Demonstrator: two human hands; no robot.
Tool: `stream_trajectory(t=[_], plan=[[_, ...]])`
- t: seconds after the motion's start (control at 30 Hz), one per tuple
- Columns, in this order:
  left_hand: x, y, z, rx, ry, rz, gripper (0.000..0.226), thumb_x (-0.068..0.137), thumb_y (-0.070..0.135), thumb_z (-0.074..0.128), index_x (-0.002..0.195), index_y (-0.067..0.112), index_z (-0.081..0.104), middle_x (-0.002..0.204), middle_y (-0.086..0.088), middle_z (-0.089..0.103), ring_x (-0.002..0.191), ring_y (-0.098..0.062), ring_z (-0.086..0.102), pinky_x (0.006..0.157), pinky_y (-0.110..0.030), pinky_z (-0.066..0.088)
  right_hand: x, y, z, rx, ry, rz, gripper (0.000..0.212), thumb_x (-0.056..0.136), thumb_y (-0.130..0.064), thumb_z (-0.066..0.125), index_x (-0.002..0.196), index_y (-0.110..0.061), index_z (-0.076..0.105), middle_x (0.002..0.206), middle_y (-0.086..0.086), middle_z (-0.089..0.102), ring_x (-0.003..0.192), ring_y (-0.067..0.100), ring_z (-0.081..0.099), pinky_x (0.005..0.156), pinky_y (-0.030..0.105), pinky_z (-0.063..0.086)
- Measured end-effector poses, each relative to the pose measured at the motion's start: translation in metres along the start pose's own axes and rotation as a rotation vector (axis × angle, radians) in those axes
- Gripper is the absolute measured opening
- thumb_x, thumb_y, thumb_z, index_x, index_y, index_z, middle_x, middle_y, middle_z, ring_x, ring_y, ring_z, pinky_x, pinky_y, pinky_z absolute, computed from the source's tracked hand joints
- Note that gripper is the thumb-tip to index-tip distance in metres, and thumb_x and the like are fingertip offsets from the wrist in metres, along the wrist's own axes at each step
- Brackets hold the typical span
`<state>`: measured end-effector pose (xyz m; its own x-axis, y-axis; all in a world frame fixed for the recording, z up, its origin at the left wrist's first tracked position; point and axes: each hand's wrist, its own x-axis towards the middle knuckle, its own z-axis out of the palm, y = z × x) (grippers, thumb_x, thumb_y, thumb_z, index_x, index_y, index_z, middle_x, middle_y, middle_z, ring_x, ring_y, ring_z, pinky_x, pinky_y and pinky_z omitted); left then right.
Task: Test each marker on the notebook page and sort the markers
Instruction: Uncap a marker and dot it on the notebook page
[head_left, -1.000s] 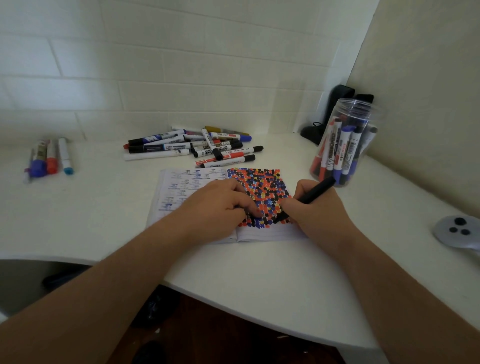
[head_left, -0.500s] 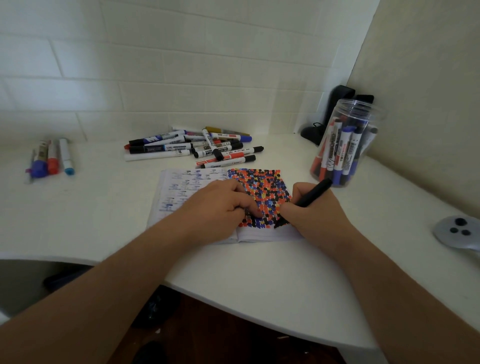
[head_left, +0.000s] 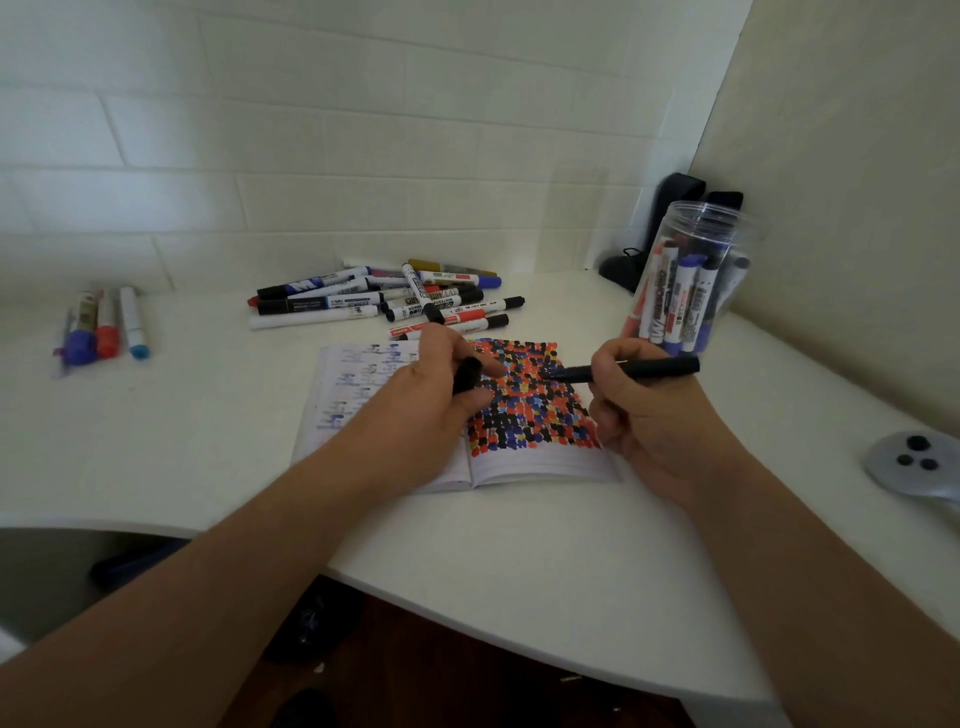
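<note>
An open notebook (head_left: 540, 462) lies on the white desk, its right page covered with red, black and blue marks. My right hand (head_left: 639, 410) grips a black marker (head_left: 654, 368), held level above the page with its tip pointing left. My left hand (head_left: 431, 389) holds a black cap (head_left: 466, 375) over the notebook's middle. A pile of several markers (head_left: 395, 299) lies behind the notebook. Three markers (head_left: 104, 327) lie apart at the far left. A clear jar (head_left: 685, 280) with several markers stands at the right.
A grey controller (head_left: 914, 462) with black buttons lies at the right edge of the desk. A black object (head_left: 670, 218) stands in the back corner behind the jar. The desk's curved front edge (head_left: 467, 608) runs below the notebook, with dark floor beneath.
My right hand lifted the black marker off the page and turned it level, tip to the left. My left hand rose from the page and now shows the cap.
</note>
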<state>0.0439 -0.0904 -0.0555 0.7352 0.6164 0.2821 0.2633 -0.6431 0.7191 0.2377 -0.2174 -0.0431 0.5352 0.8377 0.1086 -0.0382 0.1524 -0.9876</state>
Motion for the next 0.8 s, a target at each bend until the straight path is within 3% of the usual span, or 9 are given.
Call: stream_trajectory(t=[0.1,0.2,0.27,0.43,0.63,0.8], plan=[[0.0012,-0.0006,-0.0007,0.054,-0.002,-0.034,0.016,0.106,0.028,0.052,0.121,0.029,0.044,0.128,0.014,0.066,0.116,-0.008,0.061,0.099,-0.031,0.049,-0.0028,-0.0047,-0.0007,0.071,-0.007,0.107,0.013,0.096,-0.026,0.067,0.088,-0.018,0.074,0.075,0.008,0.065,0.061,0.016,0.052,0.056,0.025,0.044],[0.001,-0.0001,-0.0002,0.148,0.0,-0.017,0.023,0.107,0.028,0.051,0.13,0.03,0.055,0.126,0.01,0.064,0.112,-0.009,0.057,0.095,-0.031,0.047,-0.0056,-0.0075,-0.0026,0.147,-0.066,0.165,0.034,0.099,-0.021,0.047,0.089,-0.013,0.078,0.086,0.013,0.073,0.067,0.015,0.058,0.062,0.025,0.048],[0.0008,0.0016,0.0,0.174,-0.015,0.01,0.026,0.107,0.026,0.051,0.131,0.032,0.057,0.124,0.01,0.064,0.111,-0.01,0.056,0.095,-0.033,0.048,-0.0069,-0.007,-0.0028,0.129,-0.079,0.159,0.036,0.098,-0.018,0.042,0.093,-0.01,0.076,0.084,0.015,0.071,0.066,0.017,0.056,0.06,0.025,0.048],[0.0007,-0.0006,-0.0004,0.195,-0.033,0.044,0.026,0.107,0.025,0.051,0.131,0.032,0.058,0.123,0.01,0.064,0.109,-0.01,0.056,0.093,-0.033,0.048,-0.0042,-0.0038,-0.0006,0.052,-0.052,0.142,0.03,0.098,-0.015,0.04,0.093,-0.01,0.07,0.075,0.015,0.068,0.059,0.02,0.049,0.061,0.033,0.039],[0.0014,-0.0033,0.0012,0.208,-0.033,0.077,0.025,0.105,0.027,0.054,0.129,0.033,0.06,0.113,0.013,0.064,0.101,-0.005,0.055,0.081,-0.015,0.04,-0.0016,-0.0011,0.0046,-0.061,-0.041,0.128,0.021,0.101,-0.01,0.041,0.09,-0.014,0.058,0.077,0.02,0.072,0.057,0.023,0.046,0.059,0.035,0.034],[0.0007,-0.0009,0.0001,0.214,-0.031,0.069,0.022,0.105,0.03,0.053,0.126,0.033,0.061,0.111,0.01,0.065,0.1,-0.009,0.057,0.088,-0.034,0.049,-0.0024,0.0009,0.0048,-0.155,-0.06,0.068,0.015,0.104,-0.013,0.053,0.089,-0.013,0.058,0.084,0.019,0.075,0.056,0.022,0.049,0.059,0.035,0.037]])
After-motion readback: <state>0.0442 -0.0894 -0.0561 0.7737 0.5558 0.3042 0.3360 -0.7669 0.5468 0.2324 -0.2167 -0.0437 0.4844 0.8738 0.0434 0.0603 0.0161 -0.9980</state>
